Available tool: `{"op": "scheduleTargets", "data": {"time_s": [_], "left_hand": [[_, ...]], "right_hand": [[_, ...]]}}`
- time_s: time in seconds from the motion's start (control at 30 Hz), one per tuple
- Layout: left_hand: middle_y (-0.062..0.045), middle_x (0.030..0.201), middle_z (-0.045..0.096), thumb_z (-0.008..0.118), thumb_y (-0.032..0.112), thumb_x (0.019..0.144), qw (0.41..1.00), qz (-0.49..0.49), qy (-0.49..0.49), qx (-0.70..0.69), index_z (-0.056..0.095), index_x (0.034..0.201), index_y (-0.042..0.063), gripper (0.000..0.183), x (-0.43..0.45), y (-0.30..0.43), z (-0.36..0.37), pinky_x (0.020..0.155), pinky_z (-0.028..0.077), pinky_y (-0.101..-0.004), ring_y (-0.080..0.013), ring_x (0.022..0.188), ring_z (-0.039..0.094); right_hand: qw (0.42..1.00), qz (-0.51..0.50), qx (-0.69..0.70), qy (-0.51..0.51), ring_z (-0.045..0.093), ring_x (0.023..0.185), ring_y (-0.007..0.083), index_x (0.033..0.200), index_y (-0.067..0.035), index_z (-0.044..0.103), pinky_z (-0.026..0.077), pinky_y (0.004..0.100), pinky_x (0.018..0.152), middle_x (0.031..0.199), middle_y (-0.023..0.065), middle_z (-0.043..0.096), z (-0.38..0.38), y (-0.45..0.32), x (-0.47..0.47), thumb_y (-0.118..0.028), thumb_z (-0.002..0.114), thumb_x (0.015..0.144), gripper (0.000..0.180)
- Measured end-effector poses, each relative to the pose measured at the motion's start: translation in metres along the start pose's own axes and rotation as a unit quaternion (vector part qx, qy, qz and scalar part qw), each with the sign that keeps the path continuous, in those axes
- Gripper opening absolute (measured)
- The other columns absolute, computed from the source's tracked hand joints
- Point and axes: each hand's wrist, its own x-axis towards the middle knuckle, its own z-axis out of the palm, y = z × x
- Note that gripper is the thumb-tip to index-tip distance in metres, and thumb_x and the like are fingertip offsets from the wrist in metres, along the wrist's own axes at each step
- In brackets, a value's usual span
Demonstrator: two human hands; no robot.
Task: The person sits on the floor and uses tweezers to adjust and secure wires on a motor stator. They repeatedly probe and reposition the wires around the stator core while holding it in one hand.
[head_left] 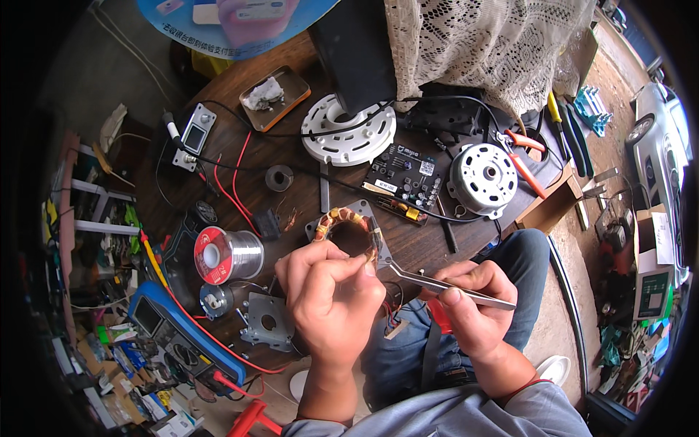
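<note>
My left hand [334, 297] pinches the near side of a ring-shaped copper coil winding [332, 217], likely from a motor. Yellowish and dark wrapping covers parts of the ring, and my fingers hide its near edge. To the right, my right hand [476, 308] grips bent-tip metal tweezers [437, 284]. Their tips point left, close to the coil's right side; whether they touch it I cannot tell. Behind the ring lies a flat grey metal plate [361, 207] with holes at its corners.
Around the wooden table [306, 180] are a solder spool [246, 254], a black circuit board [407, 175], a silver motor housing [483, 180], a white slotted disc [349, 134], a soldering-iron controller [195, 135] and orange-handled pliers [527, 164]. A blue multimeter [185, 338] with red leads sits lower left.
</note>
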Motion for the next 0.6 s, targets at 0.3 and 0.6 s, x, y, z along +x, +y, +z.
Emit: {"op": "scheduleTargets", "data": {"time_s": [0.3,0.6], "left_hand": [[-0.005,0.097,0.064,0.080,0.003,0.071,1.000,0.010,-0.003,0.012,0.072,0.089,0.007,0.020,0.0004,-0.0009,-0.0008,0.086,0.047,-0.0409,-0.0286,0.096,0.054],[-0.005,0.097,0.064,0.081,0.004,0.072,1.000,0.008,-0.003,0.008,0.073,0.090,0.008,0.020,0.0000,-0.0011,-0.0009,0.086,0.047,-0.0411,-0.0289,0.097,0.055]], "right_hand": [[1.000,0.002,0.019,0.022,0.069,0.083,0.0140,0.092,0.004,0.060,0.056,0.0282,0.072,0.098,0.0233,0.074,0.0004,0.0058,-0.0035,-0.002,0.073,0.097,0.015],[1.000,0.014,0.005,0.010,0.069,0.085,0.0138,0.091,0.003,0.060,0.056,0.0278,0.072,0.098,0.0230,0.075,0.0007,0.0051,-0.0026,0.001,0.072,0.096,0.013]]}}
